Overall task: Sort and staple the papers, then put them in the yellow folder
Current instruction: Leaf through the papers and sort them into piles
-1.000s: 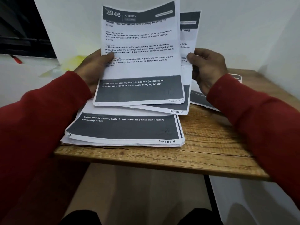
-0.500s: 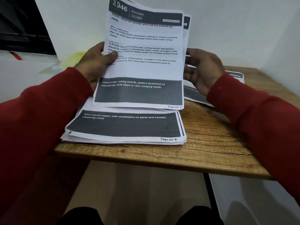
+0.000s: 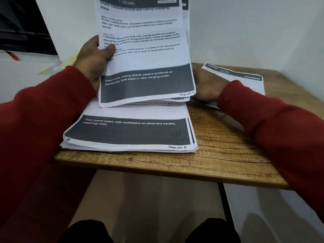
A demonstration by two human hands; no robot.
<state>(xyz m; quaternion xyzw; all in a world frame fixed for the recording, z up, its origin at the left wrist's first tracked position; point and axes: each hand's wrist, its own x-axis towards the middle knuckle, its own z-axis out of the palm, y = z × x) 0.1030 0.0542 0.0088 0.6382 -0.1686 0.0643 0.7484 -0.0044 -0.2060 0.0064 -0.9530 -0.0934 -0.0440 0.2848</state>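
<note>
Papers [image 3: 145, 55] are standing almost upright in the left hand [image 3: 91, 57], which is gripping them at their left edge with the thumb lying across the printed text on the front sheet. The front sheet is showing the heading about cleaned knives and cutting boards, a dark band near the bottom and a handwritten page number in the lower right corner. At least one more sheet is sitting behind it, its lower edge peeking out under the front one with another handwritten page number. The lower edges of these held sheets are hanging just above the stack [image 3: 129, 132], which is lying flat on the wooden table [image 3: 219, 160] near its front edge. The top sheet of the stack is showing a dark band with the words about a door panel and the note "Page No: 5".

The right hand [image 3: 206, 85] is lying low at the right side of the held sheets, partly hidden behind them, so I cannot tell if its fingers are grasping anything. It is resting over a separate sheet [image 3: 245, 78], which is lying flat on the table at the right, further back. Both arms are wearing red sleeves [image 3: 280, 130]
</note>
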